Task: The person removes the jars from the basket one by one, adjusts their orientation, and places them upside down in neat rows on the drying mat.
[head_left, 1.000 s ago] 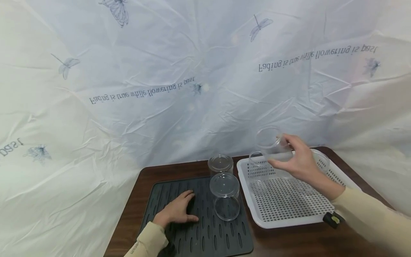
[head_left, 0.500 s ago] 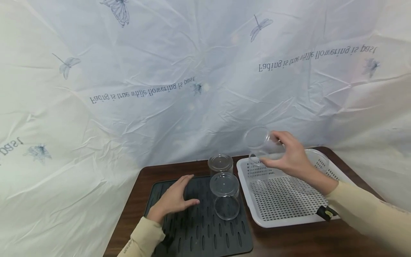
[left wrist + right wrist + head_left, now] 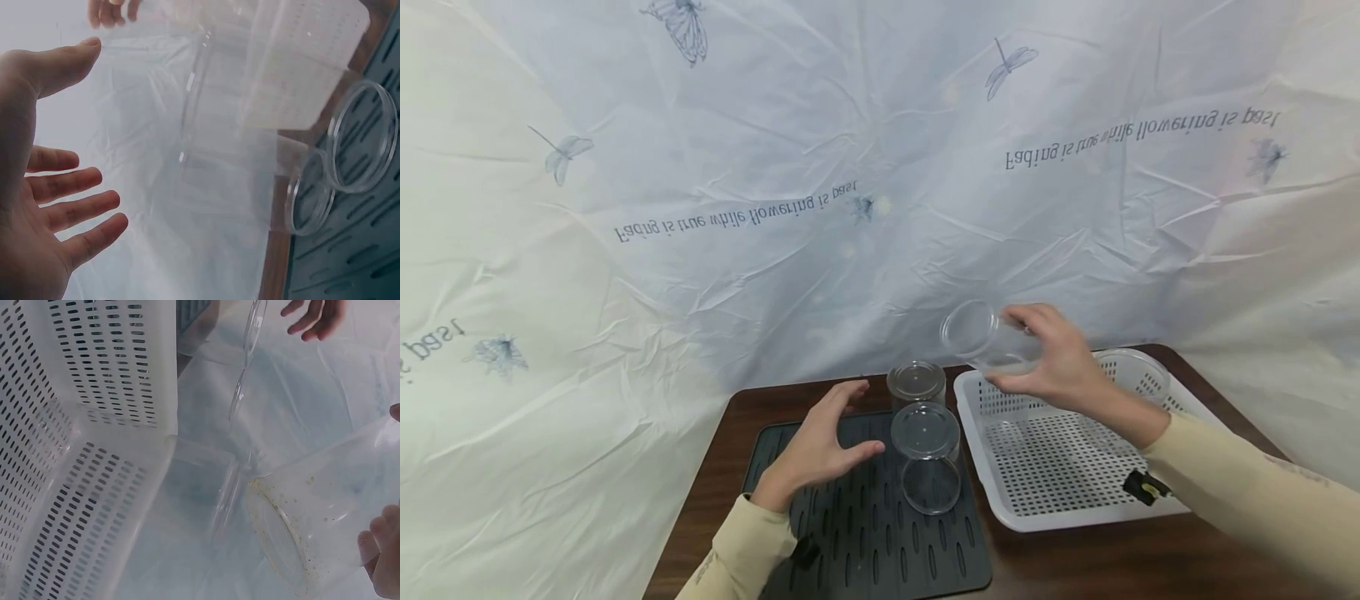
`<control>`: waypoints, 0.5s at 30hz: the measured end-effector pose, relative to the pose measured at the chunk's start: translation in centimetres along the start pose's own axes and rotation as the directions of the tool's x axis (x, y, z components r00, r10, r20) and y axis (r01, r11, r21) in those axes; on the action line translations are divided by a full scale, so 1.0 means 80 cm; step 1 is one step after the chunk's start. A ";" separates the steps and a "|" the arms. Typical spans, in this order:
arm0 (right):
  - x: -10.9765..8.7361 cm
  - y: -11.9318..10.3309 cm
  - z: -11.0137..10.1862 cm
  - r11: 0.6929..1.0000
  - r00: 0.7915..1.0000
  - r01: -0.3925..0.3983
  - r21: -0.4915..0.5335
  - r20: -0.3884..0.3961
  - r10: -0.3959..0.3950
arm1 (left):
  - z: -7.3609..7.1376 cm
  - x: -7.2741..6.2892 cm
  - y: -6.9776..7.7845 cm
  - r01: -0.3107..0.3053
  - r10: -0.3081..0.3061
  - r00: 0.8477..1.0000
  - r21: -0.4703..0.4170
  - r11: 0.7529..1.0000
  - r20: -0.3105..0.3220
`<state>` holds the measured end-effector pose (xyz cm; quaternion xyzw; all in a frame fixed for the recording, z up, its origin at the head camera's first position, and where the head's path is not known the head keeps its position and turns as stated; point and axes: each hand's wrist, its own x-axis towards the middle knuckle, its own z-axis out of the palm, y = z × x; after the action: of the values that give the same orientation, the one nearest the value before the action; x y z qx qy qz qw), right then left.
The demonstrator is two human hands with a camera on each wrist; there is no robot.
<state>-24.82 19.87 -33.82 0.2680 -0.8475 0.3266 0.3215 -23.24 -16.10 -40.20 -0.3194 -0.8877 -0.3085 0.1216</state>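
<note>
In the head view my right hand (image 3: 1063,358) grips a clear cylindrical jar (image 3: 973,335) by its side, above the back left part of the white basket (image 3: 1090,525). The jar is tilted, one round end facing left. Yellowish specks dot one end of this jar (image 3: 281,531) in the right wrist view. My left hand (image 3: 816,442) hovers over the dark ribbed mat (image 3: 850,542), thumb and fingers spread, holding nothing. Beside it on the mat's right side stand a nearer clear jar (image 3: 927,433) and a farther clear jar (image 3: 917,381).
More clear containers are in the basket, one clear container (image 3: 1138,371) at its back right, partly hidden by my right arm. Mat and basket sit side by side on a dark wooden table (image 3: 1037,567). A pale printed sheet (image 3: 775,275) hangs right behind the table.
My right hand has carried the jar leftward, and the jar has tilted slightly. My left hand has risen off the mat area and moved away toward the back, its fingers spreading wider.
</note>
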 end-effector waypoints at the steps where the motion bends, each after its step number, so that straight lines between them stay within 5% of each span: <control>1: 0.001 -0.001 0.000 1.000 1.000 0.000 -0.002 0.006 0.000 | -0.001 0.002 0.002 -0.006 0.006 1.000 -0.008 1.000 -0.005; 15: 0.008 -0.014 0.004 0.997 0.997 0.078 -0.024 0.011 -0.078 | -0.009 0.028 0.024 -0.024 0.022 0.999 -0.032 0.999 -0.047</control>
<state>-24.63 18.77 -33.10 0.2984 -0.8418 0.3022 0.3331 -23.70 -14.27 -37.83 -0.3241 -0.8758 -0.3288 0.1407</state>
